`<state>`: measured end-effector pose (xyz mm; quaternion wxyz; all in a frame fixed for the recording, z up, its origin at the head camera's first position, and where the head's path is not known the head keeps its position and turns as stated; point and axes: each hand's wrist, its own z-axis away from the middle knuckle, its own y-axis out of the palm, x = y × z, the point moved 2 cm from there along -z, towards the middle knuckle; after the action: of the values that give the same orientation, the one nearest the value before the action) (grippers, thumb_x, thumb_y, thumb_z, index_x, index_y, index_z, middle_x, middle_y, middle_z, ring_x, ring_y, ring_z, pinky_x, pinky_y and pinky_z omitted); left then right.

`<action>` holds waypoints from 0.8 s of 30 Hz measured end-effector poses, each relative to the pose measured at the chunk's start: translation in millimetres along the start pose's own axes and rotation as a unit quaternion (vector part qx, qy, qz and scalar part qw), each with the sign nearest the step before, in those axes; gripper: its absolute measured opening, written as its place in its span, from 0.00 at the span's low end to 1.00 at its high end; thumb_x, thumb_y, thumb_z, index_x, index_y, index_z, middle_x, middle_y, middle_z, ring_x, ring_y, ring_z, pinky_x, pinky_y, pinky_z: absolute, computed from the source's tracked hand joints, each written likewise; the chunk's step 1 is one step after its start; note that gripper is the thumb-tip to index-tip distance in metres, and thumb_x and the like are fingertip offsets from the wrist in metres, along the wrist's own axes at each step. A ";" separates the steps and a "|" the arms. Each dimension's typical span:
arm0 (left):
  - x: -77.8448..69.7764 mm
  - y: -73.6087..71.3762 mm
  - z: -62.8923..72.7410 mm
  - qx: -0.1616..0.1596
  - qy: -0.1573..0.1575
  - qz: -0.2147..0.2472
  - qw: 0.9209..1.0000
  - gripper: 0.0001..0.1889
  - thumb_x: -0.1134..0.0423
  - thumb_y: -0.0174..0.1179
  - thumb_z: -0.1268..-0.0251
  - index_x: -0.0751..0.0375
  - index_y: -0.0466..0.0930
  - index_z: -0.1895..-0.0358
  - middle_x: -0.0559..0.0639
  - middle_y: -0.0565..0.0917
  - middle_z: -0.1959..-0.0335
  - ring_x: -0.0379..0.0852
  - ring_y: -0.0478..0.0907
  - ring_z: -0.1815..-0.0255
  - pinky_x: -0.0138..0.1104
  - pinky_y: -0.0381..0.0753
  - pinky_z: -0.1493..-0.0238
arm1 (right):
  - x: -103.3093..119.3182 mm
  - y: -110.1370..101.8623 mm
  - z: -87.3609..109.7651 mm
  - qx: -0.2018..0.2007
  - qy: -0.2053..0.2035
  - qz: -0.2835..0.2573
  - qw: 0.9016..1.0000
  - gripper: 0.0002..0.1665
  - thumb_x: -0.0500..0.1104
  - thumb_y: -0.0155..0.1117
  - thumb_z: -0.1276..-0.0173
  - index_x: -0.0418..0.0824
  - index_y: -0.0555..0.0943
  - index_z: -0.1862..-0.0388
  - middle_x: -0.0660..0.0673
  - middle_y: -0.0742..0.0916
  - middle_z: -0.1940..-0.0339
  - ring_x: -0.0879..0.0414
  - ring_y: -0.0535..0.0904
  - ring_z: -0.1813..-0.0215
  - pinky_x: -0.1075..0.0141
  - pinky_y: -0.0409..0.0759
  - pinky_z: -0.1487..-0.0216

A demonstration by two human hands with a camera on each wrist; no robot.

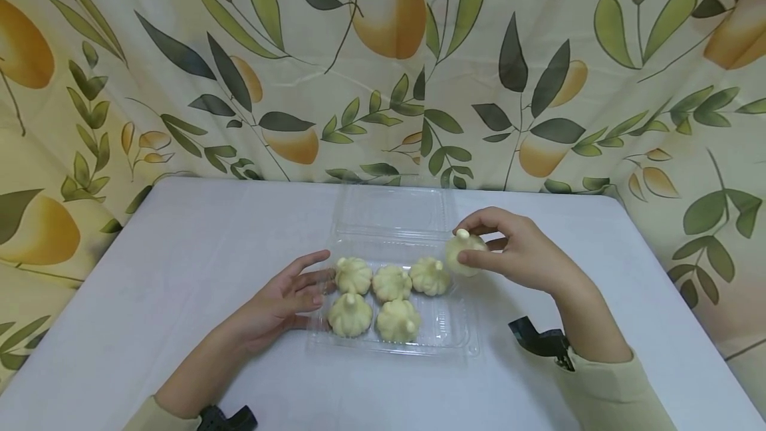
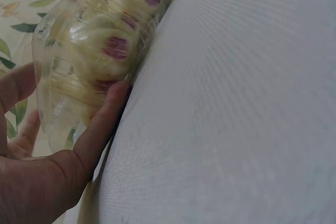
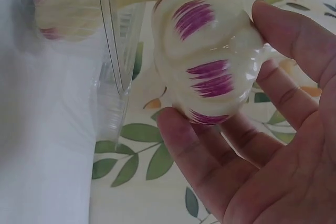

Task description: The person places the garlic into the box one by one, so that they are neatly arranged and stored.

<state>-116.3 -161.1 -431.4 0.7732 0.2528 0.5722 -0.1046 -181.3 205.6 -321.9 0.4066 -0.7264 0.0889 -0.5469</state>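
Observation:
My right hand (image 1: 520, 251) pinches a garlic bulb (image 1: 463, 248) between thumb and fingers, above the back right corner of a clear plastic container (image 1: 443, 331). In the right wrist view this garlic bulb (image 3: 205, 56) is cream, glossy and streaked with purple. Several more garlic bulbs (image 1: 391, 283) sit in the container, three along the back and two in front. My left hand (image 1: 281, 301) rests at the container's left side with fingers relaxed. The left wrist view has its thumb (image 2: 102, 124) lying along the container's lower wall.
The container's hinged clear lid (image 1: 391, 211) lies folded back toward the table's far edge. A white cloth covers the table (image 1: 239, 231). Behind hangs a fruit-and-leaf patterned curtain (image 1: 383, 85). Black wrist mounts (image 1: 541, 341) sit at both sleeves.

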 end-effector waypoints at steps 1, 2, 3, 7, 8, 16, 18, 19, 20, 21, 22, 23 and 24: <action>-0.2 -0.2 -0.2 0.000 0.000 0.000 1.000 0.40 0.69 0.57 0.29 0.49 0.46 0.20 0.63 0.54 0.22 0.65 0.54 0.23 0.56 0.79 0.44 | 0.5 0.4 -0.3 0.001 -0.004 -0.002 1.000 0.16 0.45 0.76 0.39 0.48 0.83 0.54 0.51 0.85 0.52 0.55 0.80 0.46 0.62 0.83 0.50; -0.4 -0.3 -0.3 -0.001 0.000 -0.001 1.000 0.40 0.68 0.57 0.29 0.50 0.46 0.20 0.63 0.54 0.22 0.65 0.55 0.23 0.55 0.79 0.44 | 0.9 0.6 -0.5 0.002 -0.007 -0.004 1.000 0.15 0.45 0.76 0.39 0.48 0.83 0.54 0.51 0.85 0.52 0.55 0.80 0.46 0.62 0.83 0.50; -0.6 -0.4 -0.6 -0.001 0.001 -0.002 1.000 0.40 0.68 0.57 0.29 0.49 0.46 0.20 0.63 0.54 0.22 0.65 0.55 0.23 0.55 0.79 0.44 | 1.6 0.9 -0.8 0.002 -0.010 -0.006 1.000 0.15 0.45 0.76 0.39 0.48 0.83 0.54 0.51 0.85 0.52 0.55 0.80 0.46 0.62 0.83 0.50; -1.8 -0.8 -1.6 -0.003 0.002 -0.005 1.000 0.40 0.68 0.57 0.29 0.50 0.46 0.20 0.63 0.55 0.22 0.65 0.56 0.23 0.54 0.79 0.44 | 4.4 1.7 -1.7 0.009 -0.014 -0.005 1.000 0.15 0.45 0.76 0.39 0.48 0.83 0.54 0.51 0.85 0.51 0.53 0.80 0.45 0.60 0.83 0.50; -2.2 -0.8 -1.6 -0.004 0.001 -0.006 1.000 0.40 0.68 0.57 0.29 0.50 0.47 0.20 0.63 0.55 0.22 0.64 0.56 0.23 0.54 0.79 0.44 | 4.7 2.0 -1.9 0.011 -0.013 -0.003 1.000 0.15 0.45 0.75 0.38 0.48 0.83 0.54 0.51 0.85 0.51 0.53 0.80 0.45 0.60 0.83 0.50; -4.0 -0.9 -1.5 -0.001 0.006 -0.006 1.000 0.40 0.69 0.56 0.29 0.50 0.46 0.20 0.63 0.54 0.22 0.64 0.55 0.23 0.54 0.79 0.44 | 9.0 2.6 0.4 0.022 -0.014 0.013 1.000 0.14 0.44 0.76 0.39 0.50 0.82 0.55 0.54 0.85 0.53 0.55 0.80 0.46 0.60 0.84 0.51; -3.2 -0.9 -1.5 0.001 0.006 -0.003 1.000 0.39 0.69 0.56 0.29 0.50 0.46 0.20 0.63 0.54 0.22 0.64 0.56 0.23 0.54 0.79 0.44 | 9.1 3.4 2.1 0.028 -0.017 0.014 0.999 0.14 0.44 0.75 0.39 0.51 0.82 0.55 0.55 0.85 0.53 0.56 0.80 0.46 0.60 0.83 0.51; -2.7 -0.9 -1.4 0.002 0.005 0.000 1.000 0.39 0.69 0.56 0.29 0.50 0.46 0.20 0.63 0.54 0.21 0.64 0.56 0.23 0.55 0.79 0.44 | 9.2 4.0 3.0 0.032 -0.019 0.014 0.999 0.14 0.44 0.75 0.39 0.51 0.82 0.55 0.55 0.85 0.53 0.56 0.80 0.46 0.59 0.83 0.51; -2.0 -0.9 -1.2 0.002 0.004 0.002 1.000 0.39 0.69 0.56 0.29 0.50 0.46 0.20 0.63 0.54 0.21 0.64 0.56 0.23 0.55 0.79 0.44 | 9.3 4.5 3.9 0.035 -0.021 0.014 0.999 0.14 0.44 0.75 0.39 0.51 0.82 0.55 0.55 0.85 0.53 0.56 0.80 0.46 0.59 0.83 0.51; -1.3 -0.9 -1.0 0.003 0.003 0.004 1.000 0.39 0.69 0.56 0.29 0.50 0.46 0.20 0.63 0.53 0.21 0.64 0.56 0.23 0.55 0.79 0.44 | 9.4 5.0 4.8 0.039 -0.021 0.013 0.999 0.14 0.44 0.75 0.39 0.52 0.82 0.55 0.55 0.85 0.53 0.56 0.80 0.46 0.59 0.83 0.51; -0.7 -0.9 -0.7 0.003 0.002 0.006 1.000 0.39 0.70 0.56 0.29 0.50 0.46 0.20 0.63 0.53 0.21 0.64 0.56 0.23 0.56 0.79 0.44 | 9.5 5.5 5.4 0.041 -0.021 0.014 0.999 0.14 0.45 0.75 0.38 0.52 0.82 0.55 0.56 0.85 0.53 0.57 0.80 0.47 0.59 0.83 0.51; -0.2 -0.9 -0.4 0.003 0.001 0.007 1.000 0.39 0.69 0.56 0.29 0.50 0.46 0.20 0.63 0.53 0.21 0.64 0.56 0.23 0.56 0.79 0.44 | 9.7 5.9 5.8 0.043 -0.022 0.016 0.999 0.14 0.45 0.75 0.38 0.52 0.82 0.55 0.56 0.85 0.53 0.57 0.80 0.47 0.59 0.83 0.51; 0.0 -0.9 -0.2 0.003 0.002 0.006 1.000 0.39 0.69 0.56 0.29 0.51 0.46 0.20 0.64 0.53 0.21 0.64 0.56 0.23 0.56 0.79 0.44 | 9.9 6.1 6.1 0.044 -0.022 0.019 0.999 0.14 0.45 0.75 0.38 0.53 0.82 0.55 0.57 0.85 0.53 0.57 0.80 0.47 0.58 0.83 0.51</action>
<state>-116.8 -161.7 -431.7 0.7718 0.2591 0.5717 -0.1014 -170.3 199.0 -319.4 0.4504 -0.7178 0.0694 -0.5264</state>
